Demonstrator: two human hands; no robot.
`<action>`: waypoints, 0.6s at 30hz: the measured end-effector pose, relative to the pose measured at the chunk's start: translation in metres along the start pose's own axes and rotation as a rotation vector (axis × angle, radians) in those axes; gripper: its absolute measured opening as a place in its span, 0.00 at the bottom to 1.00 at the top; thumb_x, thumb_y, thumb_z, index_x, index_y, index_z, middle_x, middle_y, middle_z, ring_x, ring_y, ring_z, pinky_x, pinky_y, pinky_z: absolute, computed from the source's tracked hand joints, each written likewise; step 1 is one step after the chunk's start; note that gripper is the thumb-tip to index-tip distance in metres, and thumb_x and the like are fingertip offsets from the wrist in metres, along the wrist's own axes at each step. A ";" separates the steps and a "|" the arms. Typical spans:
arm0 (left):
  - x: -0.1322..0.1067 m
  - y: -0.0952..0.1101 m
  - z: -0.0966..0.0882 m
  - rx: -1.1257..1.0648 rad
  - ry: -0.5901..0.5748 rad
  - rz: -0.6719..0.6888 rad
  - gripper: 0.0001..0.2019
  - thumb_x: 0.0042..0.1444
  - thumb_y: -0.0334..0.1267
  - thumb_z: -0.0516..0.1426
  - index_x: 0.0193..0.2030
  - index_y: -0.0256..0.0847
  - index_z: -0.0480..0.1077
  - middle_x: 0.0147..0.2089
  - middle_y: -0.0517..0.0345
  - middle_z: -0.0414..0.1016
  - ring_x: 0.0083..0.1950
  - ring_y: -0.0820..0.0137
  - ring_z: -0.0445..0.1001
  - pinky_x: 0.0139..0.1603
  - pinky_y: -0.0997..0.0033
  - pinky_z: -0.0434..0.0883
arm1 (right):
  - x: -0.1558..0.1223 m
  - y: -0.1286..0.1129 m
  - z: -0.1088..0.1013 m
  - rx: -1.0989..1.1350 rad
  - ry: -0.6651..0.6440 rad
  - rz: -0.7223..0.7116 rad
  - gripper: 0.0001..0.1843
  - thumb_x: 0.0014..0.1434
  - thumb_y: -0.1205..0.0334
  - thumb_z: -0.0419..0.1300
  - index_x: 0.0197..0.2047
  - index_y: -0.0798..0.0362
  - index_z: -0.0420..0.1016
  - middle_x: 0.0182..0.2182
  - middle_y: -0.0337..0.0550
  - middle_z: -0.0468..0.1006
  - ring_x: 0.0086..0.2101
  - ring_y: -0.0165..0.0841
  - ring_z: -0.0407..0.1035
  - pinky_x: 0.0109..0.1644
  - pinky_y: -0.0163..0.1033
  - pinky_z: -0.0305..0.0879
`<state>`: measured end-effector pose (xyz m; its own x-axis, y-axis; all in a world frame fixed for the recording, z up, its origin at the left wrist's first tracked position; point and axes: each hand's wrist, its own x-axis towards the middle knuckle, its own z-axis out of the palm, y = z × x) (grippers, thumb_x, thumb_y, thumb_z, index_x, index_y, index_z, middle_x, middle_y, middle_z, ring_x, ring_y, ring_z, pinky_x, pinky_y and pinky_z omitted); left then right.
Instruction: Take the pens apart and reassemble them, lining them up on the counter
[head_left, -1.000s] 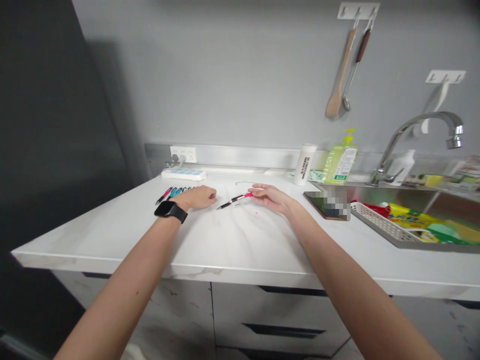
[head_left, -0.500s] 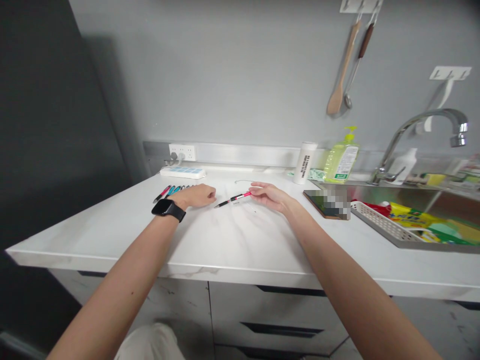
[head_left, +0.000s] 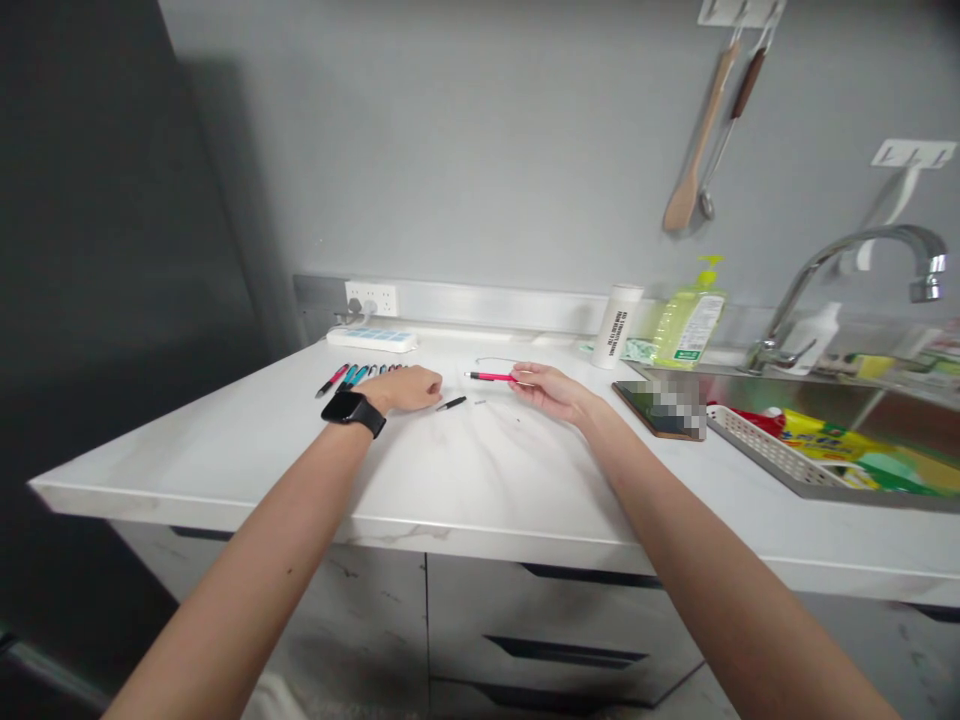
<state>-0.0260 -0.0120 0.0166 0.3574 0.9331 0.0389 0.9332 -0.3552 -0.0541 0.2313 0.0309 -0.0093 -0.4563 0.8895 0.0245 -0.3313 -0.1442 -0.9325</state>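
Observation:
My right hand [head_left: 551, 388] pinches the end of a pink pen barrel [head_left: 491, 377] and holds it just above the white counter [head_left: 480, 470]. A short black pen tip piece [head_left: 451, 403] lies on the counter to the lower left of it, beside a tiny part [head_left: 480, 402]. My left hand [head_left: 409, 388], with a black watch [head_left: 352, 410] on the wrist, rests curled on the counter near the black piece. A row of several pink and teal pens [head_left: 352, 376] lies left of that hand. A thin wire-like refill [head_left: 496, 361] lies behind the barrel.
A white power strip [head_left: 371, 340] sits at the back left. A white cylinder [head_left: 616, 326], a soap bottle [head_left: 686, 322] and a dark phone [head_left: 652, 408] stand to the right. Further right are the sink, a faucet [head_left: 847, 270] and a drain tray [head_left: 810, 455] with packets.
The pen has come apart: my right hand lifted the pink barrel up and to the right, and the black tip piece stayed on the counter. My left hand stayed in place.

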 end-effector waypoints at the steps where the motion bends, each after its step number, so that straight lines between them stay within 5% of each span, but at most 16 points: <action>1: 0.000 0.000 0.000 0.000 0.002 0.002 0.09 0.53 0.38 0.49 0.32 0.39 0.68 0.35 0.52 0.75 0.32 0.68 0.69 0.31 0.70 0.59 | 0.000 0.000 0.000 0.005 -0.005 0.003 0.09 0.52 0.80 0.59 0.32 0.57 0.70 0.26 0.39 0.74 0.27 0.23 0.73 0.34 0.24 0.73; 14: 0.000 0.000 0.004 -0.028 0.040 0.024 0.09 0.53 0.37 0.48 0.33 0.40 0.69 0.37 0.50 0.76 0.35 0.66 0.71 0.36 0.69 0.62 | 0.000 -0.001 -0.002 -0.013 0.004 0.020 0.10 0.52 0.81 0.59 0.34 0.57 0.68 0.25 0.37 0.73 0.23 0.21 0.71 0.30 0.23 0.72; 18: 0.001 -0.003 0.007 -0.054 0.044 0.034 0.09 0.53 0.38 0.48 0.33 0.40 0.69 0.36 0.50 0.76 0.34 0.66 0.71 0.35 0.69 0.62 | 0.000 -0.001 -0.002 -0.064 0.044 0.015 0.17 0.49 0.84 0.59 0.39 0.57 0.69 0.29 0.42 0.76 0.28 0.26 0.74 0.35 0.28 0.74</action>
<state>-0.0286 -0.0095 0.0098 0.3895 0.9174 0.0819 0.9205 -0.3906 -0.0020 0.2335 0.0320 -0.0095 -0.4237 0.9058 -0.0044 -0.2704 -0.1311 -0.9538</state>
